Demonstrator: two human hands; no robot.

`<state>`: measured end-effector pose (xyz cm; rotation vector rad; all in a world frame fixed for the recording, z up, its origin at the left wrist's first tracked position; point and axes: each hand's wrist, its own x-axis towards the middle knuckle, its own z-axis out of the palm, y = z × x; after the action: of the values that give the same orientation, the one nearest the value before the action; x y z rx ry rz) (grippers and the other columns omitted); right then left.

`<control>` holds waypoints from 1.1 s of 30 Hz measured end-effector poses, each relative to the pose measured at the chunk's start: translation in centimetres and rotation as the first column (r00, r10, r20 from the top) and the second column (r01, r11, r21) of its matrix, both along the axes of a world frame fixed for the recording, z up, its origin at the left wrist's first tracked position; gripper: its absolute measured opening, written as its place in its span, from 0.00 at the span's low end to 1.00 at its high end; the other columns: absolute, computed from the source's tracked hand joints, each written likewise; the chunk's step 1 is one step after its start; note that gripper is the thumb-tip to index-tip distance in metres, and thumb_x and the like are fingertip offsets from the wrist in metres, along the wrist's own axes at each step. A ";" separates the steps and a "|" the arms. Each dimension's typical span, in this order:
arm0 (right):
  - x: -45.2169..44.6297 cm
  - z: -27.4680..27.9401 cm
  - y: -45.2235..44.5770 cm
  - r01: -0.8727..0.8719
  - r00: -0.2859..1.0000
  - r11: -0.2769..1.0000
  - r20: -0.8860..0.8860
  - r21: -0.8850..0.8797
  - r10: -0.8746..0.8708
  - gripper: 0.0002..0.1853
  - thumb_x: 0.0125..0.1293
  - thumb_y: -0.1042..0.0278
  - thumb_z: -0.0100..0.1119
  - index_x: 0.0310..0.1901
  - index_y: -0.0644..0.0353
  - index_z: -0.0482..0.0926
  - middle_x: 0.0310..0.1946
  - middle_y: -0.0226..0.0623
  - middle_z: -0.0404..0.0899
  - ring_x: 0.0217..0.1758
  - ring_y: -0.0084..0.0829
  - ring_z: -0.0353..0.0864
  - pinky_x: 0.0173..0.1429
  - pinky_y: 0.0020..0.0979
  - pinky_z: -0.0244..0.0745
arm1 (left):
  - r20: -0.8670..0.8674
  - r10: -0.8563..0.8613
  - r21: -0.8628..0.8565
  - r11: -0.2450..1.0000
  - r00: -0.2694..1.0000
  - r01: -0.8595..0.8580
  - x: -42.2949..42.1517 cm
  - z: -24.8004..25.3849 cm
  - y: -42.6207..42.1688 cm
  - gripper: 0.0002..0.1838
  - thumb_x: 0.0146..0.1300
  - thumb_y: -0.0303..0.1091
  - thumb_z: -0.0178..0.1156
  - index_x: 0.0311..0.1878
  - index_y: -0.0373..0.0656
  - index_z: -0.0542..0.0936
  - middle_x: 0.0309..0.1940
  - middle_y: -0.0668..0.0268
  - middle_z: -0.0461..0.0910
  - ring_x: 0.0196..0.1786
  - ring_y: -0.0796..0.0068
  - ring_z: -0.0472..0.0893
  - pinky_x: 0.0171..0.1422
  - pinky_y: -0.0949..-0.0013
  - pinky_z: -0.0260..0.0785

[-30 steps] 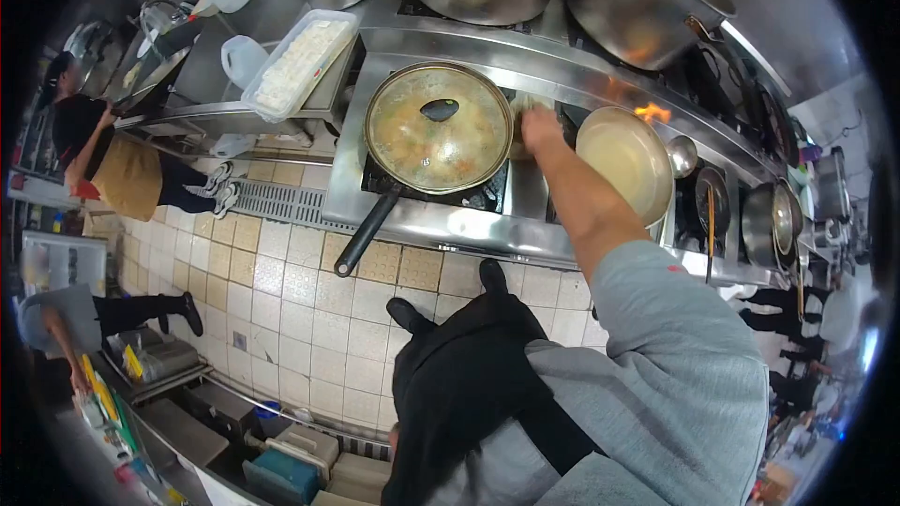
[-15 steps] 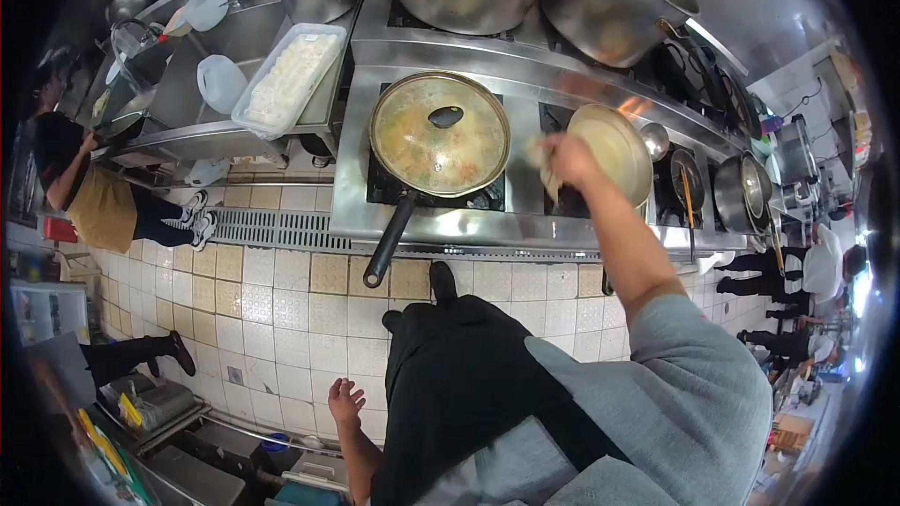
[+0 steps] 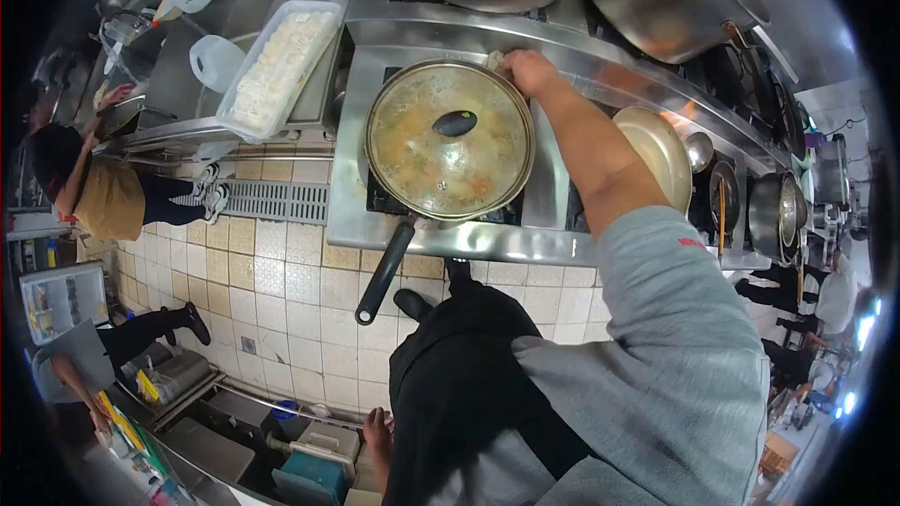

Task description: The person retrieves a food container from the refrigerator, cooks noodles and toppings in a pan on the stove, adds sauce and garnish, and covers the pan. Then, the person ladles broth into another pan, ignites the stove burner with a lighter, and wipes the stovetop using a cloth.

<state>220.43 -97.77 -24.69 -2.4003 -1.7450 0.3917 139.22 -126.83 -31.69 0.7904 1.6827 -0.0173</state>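
My right hand [image 3: 531, 73] reaches over the stove to the far right rim of a covered pan. It is closed on a bunched, light-coloured cloth [image 3: 495, 61], which is at the pan's rim. Beneath a fogged glass lid [image 3: 412, 145] with a black oval knob [image 3: 455, 124], orange and green bits of food show dimly. The pan's black handle [image 3: 386, 274] points toward me over the stove's front edge. Down by my left side hangs my left hand [image 3: 379, 433], partly hidden by my body, its fingers loose and holding nothing visible.
Right of my forearm sits a pale pan [image 3: 661, 155] beside a ladle [image 3: 698, 150]. Large pots [image 3: 666, 0] stand behind. At left are a tray of white food [image 3: 281, 70] and a person [image 3: 103, 178]; another person [image 3: 75, 365] is lower left.
My right hand has moved left with the cloth, from beside the pale pan to the covered pan's far rim. My left hand has dropped lower and closer to my body.
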 end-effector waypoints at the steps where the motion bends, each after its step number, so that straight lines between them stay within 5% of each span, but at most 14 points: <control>1: -0.6 1.7 -0.6 0.174 0.984 0.981 -0.021 -0.088 -0.176 0.12 0.58 0.68 0.57 0.43 0.54 0.85 0.47 0.46 0.82 0.51 0.45 0.81 0.55 0.40 0.75 | 0.032 0.008 0.106 0.994 0.999 -0.011 0.1 -0.9 -0.5 0.26 0.68 0.46 0.54 0.60 0.36 0.72 0.46 0.57 0.81 0.37 0.66 0.82 0.30 0.66 0.70; 2: -1.0 3.1 -1.5 0.178 0.983 0.979 -0.019 -0.099 -0.180 0.12 0.58 0.68 0.57 0.43 0.54 0.85 0.47 0.46 0.82 0.51 0.45 0.81 0.55 0.40 0.75 | 0.067 0.010 0.214 0.977 0.998 -0.024 -0.1 -1.5 -1.0 0.27 0.68 0.47 0.54 0.60 0.34 0.72 0.45 0.56 0.81 0.38 0.65 0.82 0.33 0.66 0.71; 3: -1.3 4.2 -2.5 0.272 0.962 0.946 0.070 -0.174 -0.264 0.13 0.60 0.66 0.56 0.45 0.55 0.84 0.49 0.46 0.81 0.53 0.44 0.80 0.57 0.40 0.75 | -0.089 0.009 0.016 1.000 0.996 -0.007 5.4 4.2 2.8 0.28 0.68 0.47 0.55 0.60 0.31 0.72 0.45 0.53 0.81 0.44 0.64 0.81 0.40 0.66 0.72; 5: -1.6 4.3 -4.3 0.457 0.888 0.873 0.145 -0.171 -0.436 0.17 0.65 0.64 0.49 0.50 0.61 0.81 0.52 0.49 0.80 0.57 0.45 0.79 0.60 0.40 0.73 | -0.091 -0.170 0.167 0.969 0.981 0.183 2.7 -0.7 2.0 0.28 0.68 0.46 0.55 0.60 0.30 0.72 0.45 0.52 0.81 0.44 0.64 0.81 0.40 0.67 0.72; 7: -2.4 3.5 -6.0 0.450 0.889 0.868 0.193 -0.209 -0.414 0.17 0.65 0.64 0.48 0.50 0.61 0.81 0.52 0.50 0.79 0.57 0.46 0.79 0.61 0.41 0.73 | -0.123 -0.352 0.304 0.877 0.928 0.373 0.2 -5.1 1.6 0.28 0.68 0.45 0.55 0.61 0.30 0.71 0.46 0.51 0.81 0.44 0.64 0.80 0.40 0.68 0.72; 9: -3.6 2.6 -7.6 0.447 0.890 0.862 0.222 -0.241 -0.399 0.16 0.65 0.65 0.47 0.47 0.62 0.81 0.52 0.50 0.80 0.56 0.45 0.80 0.59 0.41 0.75 | 0.035 -0.137 0.225 0.966 0.990 0.126 0.0 -7.3 2.5 0.28 0.68 0.45 0.56 0.62 0.31 0.70 0.44 0.53 0.81 0.38 0.67 0.81 0.34 0.68 0.72; 12: -8.1 1.1 -11.6 0.381 0.902 0.910 0.284 -0.164 -0.326 0.14 0.64 0.66 0.48 0.43 0.62 0.82 0.49 0.49 0.81 0.53 0.44 0.81 0.57 0.41 0.76 | 0.084 0.019 0.019 1.000 0.996 -0.020 3.7 -1.2 6.8 0.29 0.68 0.45 0.57 0.64 0.34 0.68 0.43 0.56 0.81 0.33 0.71 0.80 0.30 0.68 0.71; 17: -19.5 2.4 -20.7 0.290 0.946 0.926 0.217 -0.244 -0.239 0.12 0.60 0.69 0.52 0.42 0.62 0.82 0.46 0.48 0.82 0.50 0.43 0.82 0.56 0.40 0.76 | 0.038 -0.050 -0.065 0.997 0.998 0.053 0.2 -1.0 10.7 0.28 0.67 0.45 0.57 0.67 0.45 0.65 0.49 0.59 0.79 0.31 0.69 0.80 0.31 0.65 0.72; 18: -21.5 2.9 -22.3 0.203 0.974 0.941 0.154 -0.271 -0.166 0.12 0.59 0.69 0.54 0.43 0.61 0.82 0.46 0.48 0.82 0.51 0.43 0.82 0.57 0.39 0.75 | 0.123 -0.138 0.023 0.990 0.983 0.137 -3.5 -4.8 10.6 0.29 0.67 0.45 0.57 0.67 0.45 0.65 0.50 0.59 0.79 0.32 0.68 0.81 0.31 0.64 0.73; 22: -25.1 5.5 -26.6 0.414 0.884 0.875 -0.119 -0.249 -0.452 0.13 0.58 0.68 0.58 0.44 0.59 0.82 0.48 0.48 0.81 0.52 0.43 0.80 0.58 0.38 0.74 | 0.046 -0.053 -0.056 0.997 0.998 0.056 -3.1 -1.1 12.8 0.29 0.66 0.46 0.57 0.67 0.43 0.65 0.50 0.58 0.79 0.33 0.68 0.81 0.32 0.64 0.74; 25: -24.3 2.9 -29.4 0.698 0.698 0.712 0.152 0.076 -0.700 0.12 0.58 0.70 0.57 0.44 0.55 0.83 0.51 0.45 0.79 0.56 0.39 0.76 0.61 0.38 0.70 | 0.057 -0.054 -0.038 0.998 0.997 0.056 -3.6 -0.5 12.9 0.30 0.66 0.46 0.57 0.66 0.42 0.65 0.50 0.57 0.78 0.33 0.68 0.81 0.32 0.65 0.74; 28: -24.8 0.2 -30.0 0.614 0.729 0.772 0.255 0.168 -0.635 0.14 0.57 0.69 0.57 0.46 0.56 0.82 0.44 0.46 0.81 0.49 0.45 0.79 0.58 0.41 0.72 | 0.054 -0.090 -0.015 0.996 0.994 0.091 -3.7 -0.1 12.1 0.30 0.66 0.46 0.57 0.66 0.41 0.65 0.50 0.57 0.78 0.33 0.68 0.81 0.32 0.65 0.74; 31: -28.3 -0.1 -29.0 0.538 0.841 0.805 -0.101 0.248 -0.531 0.18 0.53 0.80 0.54 0.44 0.49 0.83 0.50 0.42 0.81 0.52 0.49 0.77 0.63 0.41 0.69 | 0.032 -0.207 -0.016 0.978 0.978 0.208 -2.9 -0.4 11.2 0.29 0.66 0.46 0.57 0.66 0.41 0.65 0.49 0.58 0.78 0.32 0.68 0.80 0.31 0.66 0.74; 33: -29.9 -0.9 -29.2 0.320 0.914 0.879 -0.361 0.353 -0.187 0.16 0.53 0.81 0.55 0.43 0.54 0.82 0.45 0.45 0.81 0.51 0.47 0.79 0.56 0.41 0.74 | 0.012 -0.276 -0.022 0.961 0.961 0.276 -2.2 -1.0 10.2 0.29 0.66 0.46 0.58 0.65 0.41 0.66 0.48 0.58 0.78 0.32 0.69 0.80 0.30 0.66 0.74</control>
<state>190.48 -127.00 -25.62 -2.0898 -1.2066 0.3181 136.99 -116.62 -32.69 1.0008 1.5500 -0.2270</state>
